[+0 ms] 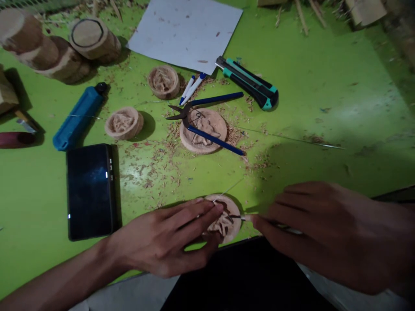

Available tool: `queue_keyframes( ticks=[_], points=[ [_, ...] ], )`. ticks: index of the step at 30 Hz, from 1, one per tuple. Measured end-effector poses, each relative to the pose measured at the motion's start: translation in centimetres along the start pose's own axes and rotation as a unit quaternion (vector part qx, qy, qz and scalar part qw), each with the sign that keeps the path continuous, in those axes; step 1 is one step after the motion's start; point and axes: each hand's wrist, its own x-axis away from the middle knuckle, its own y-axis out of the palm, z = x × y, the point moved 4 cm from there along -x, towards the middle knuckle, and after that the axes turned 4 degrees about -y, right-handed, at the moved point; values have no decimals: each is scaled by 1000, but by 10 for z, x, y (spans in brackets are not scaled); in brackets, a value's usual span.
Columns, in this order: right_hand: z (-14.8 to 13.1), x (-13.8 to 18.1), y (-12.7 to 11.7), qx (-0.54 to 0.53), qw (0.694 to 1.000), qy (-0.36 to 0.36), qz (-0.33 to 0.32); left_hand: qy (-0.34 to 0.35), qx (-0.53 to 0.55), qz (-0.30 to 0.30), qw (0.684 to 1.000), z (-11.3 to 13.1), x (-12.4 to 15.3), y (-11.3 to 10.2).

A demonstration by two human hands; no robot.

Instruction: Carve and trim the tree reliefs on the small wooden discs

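Note:
My left hand (168, 242) grips a round carved wooden disc (227, 218) at the near edge of the green table (308, 108), thumb under it and fingers across its top. My right hand (317, 229) is closed in a pinch on a thin tool or wire whose tip meets the disc's right side; a pale part of it shows under my fingers. A fine wire runs up from the disc. The carving shows dark lines.
Blue-handled pliers (207, 116) lie across a larger carved disc (203, 130). Two small carved discs (123, 123) (164, 81), a black phone (91, 190), a blue lighter (79, 116), utility knives (249, 82), pens, white paper (188, 32) and log slices (92, 39) lie beyond. Wood shavings are scattered about.

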Motion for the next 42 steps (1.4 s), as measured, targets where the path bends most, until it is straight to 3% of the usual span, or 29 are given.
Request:
queue_keyframes(
  ticks=[7,11,16,18,20,23,31,42],
  points=[
    [-1,0,0,8,1000,5,21,-2,2,13,1000,1,4,3],
    [-4,5,2,52,998,-11,24,-22,-13,-10,1000,4,11,4],
    [-6,14,10,85,995,-9,40,-127,50,-45,990,19,16,9],
    [-8,15,13,96,995,-7,34,-198,84,-1,977,27,15,14],
    [-9,15,14,103,994,-5,19,-311,71,63,946,30,18,18],
    [-12,15,13,115,993,0,-4,-376,68,104,918,37,19,27],
    [-12,18,12,146,988,-25,-34,-394,103,108,907,24,24,23],
    [-15,7,9,159,986,-41,-38,-325,101,95,936,22,21,19]
  ],
)
